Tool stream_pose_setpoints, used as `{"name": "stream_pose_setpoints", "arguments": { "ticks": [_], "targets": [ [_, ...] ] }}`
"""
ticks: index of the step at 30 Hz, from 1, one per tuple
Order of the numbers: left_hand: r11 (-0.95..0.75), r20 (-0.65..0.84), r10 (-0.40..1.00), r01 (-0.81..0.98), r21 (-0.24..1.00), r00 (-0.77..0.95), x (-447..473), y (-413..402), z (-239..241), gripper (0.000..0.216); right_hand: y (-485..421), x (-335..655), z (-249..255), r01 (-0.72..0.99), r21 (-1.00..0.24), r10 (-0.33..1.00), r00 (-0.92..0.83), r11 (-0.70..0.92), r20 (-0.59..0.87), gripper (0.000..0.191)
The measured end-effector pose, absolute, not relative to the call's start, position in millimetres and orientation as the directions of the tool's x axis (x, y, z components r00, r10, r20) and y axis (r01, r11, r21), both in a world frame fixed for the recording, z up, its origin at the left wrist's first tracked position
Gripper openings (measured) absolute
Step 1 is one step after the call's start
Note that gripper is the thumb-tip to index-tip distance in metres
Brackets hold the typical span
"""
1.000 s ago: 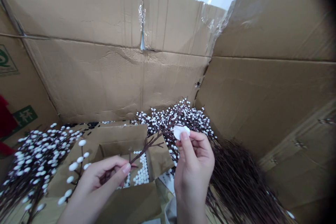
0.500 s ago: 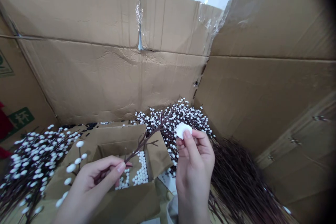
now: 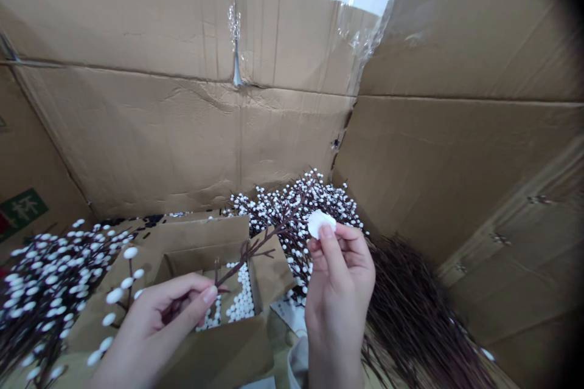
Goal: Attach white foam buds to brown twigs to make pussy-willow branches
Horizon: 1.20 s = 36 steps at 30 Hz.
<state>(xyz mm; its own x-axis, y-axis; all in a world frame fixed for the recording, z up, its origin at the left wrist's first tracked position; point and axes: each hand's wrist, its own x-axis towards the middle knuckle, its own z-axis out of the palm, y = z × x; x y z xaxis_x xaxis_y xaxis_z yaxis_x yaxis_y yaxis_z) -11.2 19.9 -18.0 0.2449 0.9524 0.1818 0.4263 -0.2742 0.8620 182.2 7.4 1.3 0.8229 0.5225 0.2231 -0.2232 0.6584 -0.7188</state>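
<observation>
My left hand point(image 3: 155, 316) is closed on a thin brown twig branch point(image 3: 255, 248) that runs up and right toward my right hand. Its lower side shoots carry white foam buds point(image 3: 114, 296). My right hand point(image 3: 337, 282) pinches a white foam bud point(image 3: 319, 222) between thumb and fingers, right at the tip of the branch. Below my hands stands a small open cardboard box point(image 3: 219, 240) with several loose white foam buds point(image 3: 241, 304) inside.
Tall cardboard walls point(image 3: 182, 127) enclose the space on three sides. A heap of budded branches point(image 3: 45, 279) lies at the left, another heap of budded branches point(image 3: 301, 203) behind the small box. Bare brown twigs point(image 3: 410, 310) are piled at the right.
The view has drifted a little to the right. My right hand has lifted the white bud slightly against the branch tip; my left hand keeps its hold on the branch.
</observation>
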Motion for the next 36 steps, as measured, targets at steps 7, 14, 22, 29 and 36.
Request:
{"name": "stream_pose_setpoints", "arguments": {
  "ticks": [7, 14, 22, 29, 36],
  "targets": [
    [-0.297, 0.196, 0.944, 0.42, 0.857, 0.267, -10.7, 22.2, -18.8, 0.036, 5.9, 182.4, 4.0, -0.182, -0.73, 0.494, 0.837, 0.659, 0.237, 0.019],
    [-0.304, 0.204, 0.942, 0.414, 0.858, 0.268, -10.3, 22.0, -16.5, 0.034, 6.3, 182.7, 2.6, -0.163, -0.748, 0.498, 0.831, 0.644, 0.248, 0.019],
    [-0.299, 0.198, 0.943, 0.415, 0.859, 0.269, -10.6, 22.3, -18.1, 0.033, 5.5, 183.1, 2.8, -0.155, -0.752, 0.503, 0.825, 0.641, 0.258, 0.018],
    [-0.293, 0.193, 0.943, 0.403, 0.867, 0.272, -10.2, 22.8, -16.3, 0.035, 6.4, 181.7, 3.3, -0.179, -0.742, 0.511, 0.824, 0.645, 0.245, 0.019],
    [-0.284, 0.178, 0.942, 0.395, 0.873, 0.285, -10.6, 21.2, -16.9, 0.039, 7.4, 184.7, 4.3, -0.223, -0.706, 0.504, 0.837, 0.672, 0.215, 0.021]
  ]
}}
